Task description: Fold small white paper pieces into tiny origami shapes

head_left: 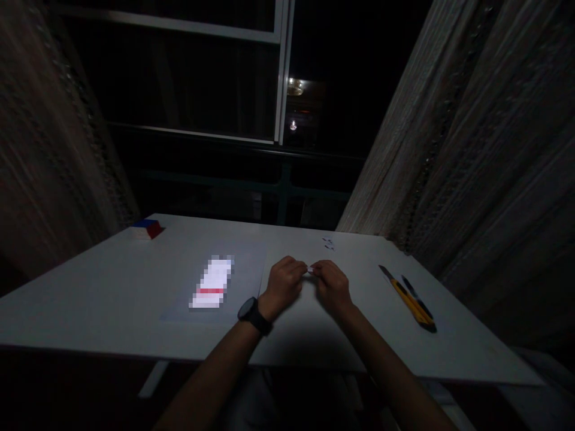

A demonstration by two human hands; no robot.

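Note:
Above the white table (pixel 135 287), my left hand (pixel 286 280) and my right hand (pixel 331 284) meet fingertip to fingertip. Both are closed in a pinch on one small white piece (pixel 310 270), which looks like paper; its exact form is too small to make out. A dark watch (pixel 254 314) is on my left wrist. Beyond my hands, a few small white pieces with dark marks (pixel 329 243) lie on the tabletop. To the left of my left hand, a lit, blurred-out screen (pixel 212 281) rests on a pale sheet (pixel 249 272).
On the right lie a yellow utility knife (pixel 411 302), its blade pointing away from me, and a dark pen (pixel 417 296) beside it. A red, white and blue block (pixel 147 229) sits at the far left corner. Curtains (pixel 399 137) and a dark window (pixel 179 78) stand behind the table.

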